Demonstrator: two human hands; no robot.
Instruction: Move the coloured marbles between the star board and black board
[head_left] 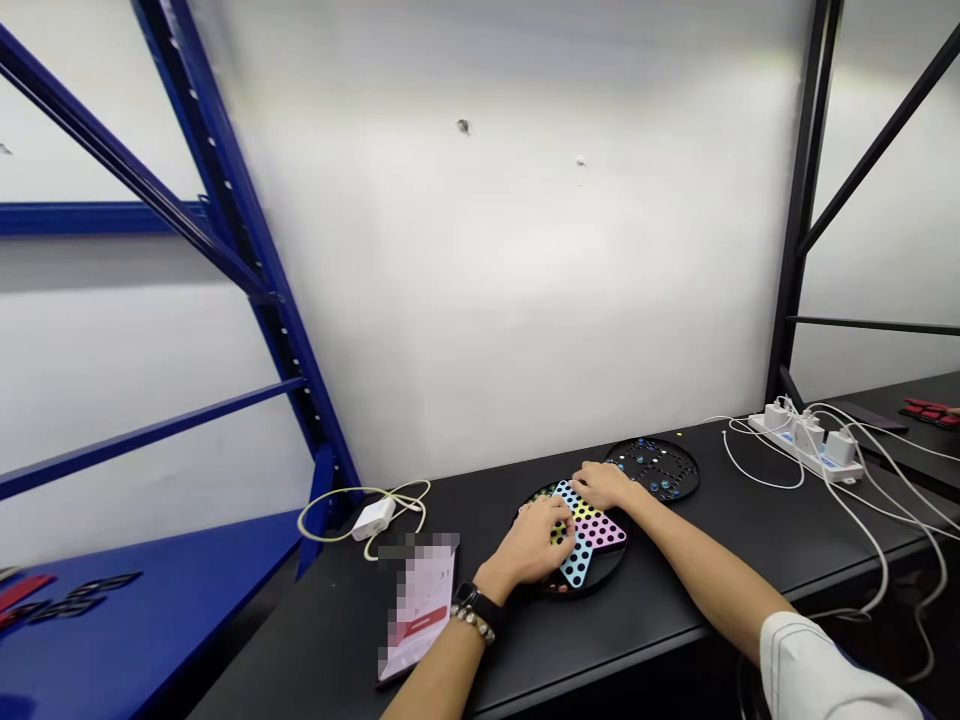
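The left hand (pixel 531 546) and right hand (pixel 601 486) are apart, both on a star-shaped Chinese checkers board (pixel 589 532) with coloured, holed points. The left hand's fingers curl over the board's near side, while the right hand lies across its far side. From this high, distant view, I can't tell whether either hand is gripping or only resting there. The board sits on a round black base (pixel 602 570) near the table's (pixel 675 610) front edge, toward the right of the table. Just behind it lies a round black tray (pixel 675 474) holding small glass marbles (pixel 656 485).

The board looks light and stiff, though thin enough that its points may flex; the firmest hold would probably be at opposite edges, near the centre. A phone (pixel 418 610) lies left of the left hand, and a white charger (pixel 373 518) sits beyond it. A white power strip (pixel 806 442) stands toward the table's far right.
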